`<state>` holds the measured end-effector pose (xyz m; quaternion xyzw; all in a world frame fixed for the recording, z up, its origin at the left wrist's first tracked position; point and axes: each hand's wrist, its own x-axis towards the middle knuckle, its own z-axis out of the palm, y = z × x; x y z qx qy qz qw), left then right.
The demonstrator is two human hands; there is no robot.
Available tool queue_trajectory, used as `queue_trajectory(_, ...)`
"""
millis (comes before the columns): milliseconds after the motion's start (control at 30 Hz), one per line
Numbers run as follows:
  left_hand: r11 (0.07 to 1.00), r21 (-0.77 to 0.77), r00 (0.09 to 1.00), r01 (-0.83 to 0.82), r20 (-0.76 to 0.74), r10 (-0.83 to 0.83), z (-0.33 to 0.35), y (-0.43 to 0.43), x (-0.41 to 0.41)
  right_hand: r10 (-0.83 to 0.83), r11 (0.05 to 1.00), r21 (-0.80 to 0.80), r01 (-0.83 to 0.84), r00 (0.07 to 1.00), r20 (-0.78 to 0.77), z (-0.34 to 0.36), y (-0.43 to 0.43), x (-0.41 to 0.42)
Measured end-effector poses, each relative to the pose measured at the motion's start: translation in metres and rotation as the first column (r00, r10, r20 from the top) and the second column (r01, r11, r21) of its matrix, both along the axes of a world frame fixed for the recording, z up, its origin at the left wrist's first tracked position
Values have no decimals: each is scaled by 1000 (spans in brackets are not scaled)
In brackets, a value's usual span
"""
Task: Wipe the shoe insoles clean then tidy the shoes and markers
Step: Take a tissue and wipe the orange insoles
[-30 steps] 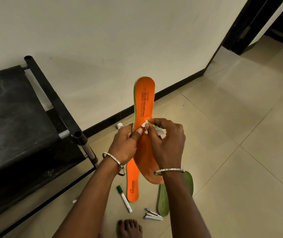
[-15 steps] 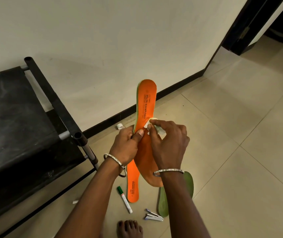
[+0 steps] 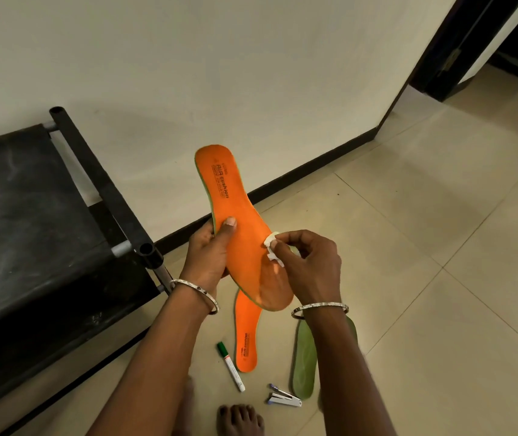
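An orange insole point(image 3: 238, 221) with black lettering is held up in front of me, heel end pointing away to the upper left. My left hand point(image 3: 208, 256) grips its left edge, thumb on the orange face. My right hand point(image 3: 309, 265) pinches a small white wipe point(image 3: 272, 249) against the insole's right edge. On the floor below lie a second orange insole point(image 3: 246, 338), a green insole point(image 3: 304, 360) partly hidden by my right forearm, and a green-capped white marker point(image 3: 231, 366).
A black bench point(image 3: 31, 221) with a tubular frame stands at the left against the white wall. A small stapler point(image 3: 284, 399) lies on the tiled floor near my bare foot point(image 3: 240, 420). A dark doorway point(image 3: 471, 42) opens at the upper right.
The held insole has tilted so its far end leans left. My right hand with the wipe has slid from the middle of the insole to its right edge.
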<state>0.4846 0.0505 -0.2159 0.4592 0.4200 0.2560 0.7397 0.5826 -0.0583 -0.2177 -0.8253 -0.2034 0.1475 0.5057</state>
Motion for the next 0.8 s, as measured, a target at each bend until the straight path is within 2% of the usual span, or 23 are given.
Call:
queue_trajectory(67,989,-145,998,12,63,-3,2,-2,0,-62,996,63,60,997,34,1,0,0)
queue_trajectory(133,981,-178,995,80,74,-68,1,-5,0,-115,990,98,106,990,85,2,0,0)
queue_trajectory(233,975,-126,983,185,23,-184,0,-11,1,-140,987,99,128,982,130,-1,0,1)
queue_trajectory(333,972,-111,978,207,18,-206,-2,-14,1,-114,993,9,115,973,200,-5,1,-1)
queue_trajectory(433,979,-56,981,194,1,-194,-2,-14,1,-99,994,-12,107,953,286,-8,5,-5)
queue_trajectory(600,972,10,971,236,-35,-235,-3,-15,0,36,997,-78,-11,942,334,-11,7,-8)
queue_trajectory(700,955,16,954,297,-38,-297,-3,-18,0,-63,995,-41,87,908,413,-9,3,-4)
queue_trajectory(800,938,13,937,347,-52,-346,-2,-19,1,-181,980,-10,199,910,372,-3,2,0)
